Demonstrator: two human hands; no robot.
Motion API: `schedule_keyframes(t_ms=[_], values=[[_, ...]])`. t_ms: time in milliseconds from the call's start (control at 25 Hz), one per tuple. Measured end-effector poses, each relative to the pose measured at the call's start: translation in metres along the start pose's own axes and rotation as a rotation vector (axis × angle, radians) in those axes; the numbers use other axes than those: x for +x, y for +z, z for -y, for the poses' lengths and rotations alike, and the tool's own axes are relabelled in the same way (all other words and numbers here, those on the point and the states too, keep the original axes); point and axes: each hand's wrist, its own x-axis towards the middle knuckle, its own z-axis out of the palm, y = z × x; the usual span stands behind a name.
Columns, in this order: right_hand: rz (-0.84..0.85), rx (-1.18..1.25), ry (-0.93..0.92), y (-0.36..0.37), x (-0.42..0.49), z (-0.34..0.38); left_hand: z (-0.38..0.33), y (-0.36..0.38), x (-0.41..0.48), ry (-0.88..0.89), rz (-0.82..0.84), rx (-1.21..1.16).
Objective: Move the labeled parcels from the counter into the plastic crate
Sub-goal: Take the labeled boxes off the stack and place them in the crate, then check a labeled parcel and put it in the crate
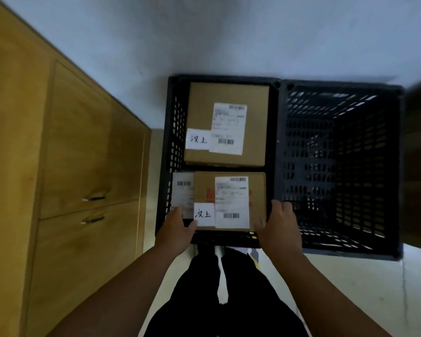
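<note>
Two black plastic crates stand side by side on the floor. The left crate [173, 142] holds a labeled cardboard parcel [204, 110] at its far end and a second labeled parcel [204, 188] at the near end. My left hand [178, 227] grips the near parcel's left front corner. My right hand [277, 227] grips its right side, fingers curled over the edge. A white-labeled item [182, 190] lies partly under this parcel on the left. The right crate [338, 166] has nothing in it.
A wooden cabinet [66, 166] with two handled doors runs along the left, close to the left crate. My legs in dark trousers [219, 300] stand right in front of the crates. Pale floor lies beyond and to the right.
</note>
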Motion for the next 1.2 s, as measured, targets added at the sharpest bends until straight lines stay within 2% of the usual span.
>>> schedule_keyframes(t_ms=[160, 360, 560, 680, 960, 1120, 1200], values=[[-0.071, -0.082, -0.093, -0.06, -0.039, -0.004, -0.042, -0.035, -0.037, 0.193, -0.064, 0.087], [-0.326, -0.113, -0.162, -0.113, -0.113, -0.019, -0.109, -0.054, -0.097, 0.567, -0.037, 0.116], [-0.572, -0.039, -0.124, -0.151, -0.179, -0.053, -0.191, -0.039, -0.162, 0.971, -0.049, 0.287], [-0.712, 0.012, -0.078, -0.167, -0.212, -0.081, -0.228, -0.013, -0.2, 1.129, -0.066, 0.367], [-0.882, 0.136, 0.048, -0.186, -0.278, -0.189, -0.288, 0.077, -0.28, 1.311, -0.013, 0.459], [-0.939, 0.231, 0.098, -0.193, -0.307, -0.28, -0.323, 0.15, -0.335, 1.339, 0.045, 0.438], [-0.97, 0.294, 0.124, -0.199, -0.317, -0.321, -0.339, 0.186, -0.362, 1.293, 0.091, 0.37]])
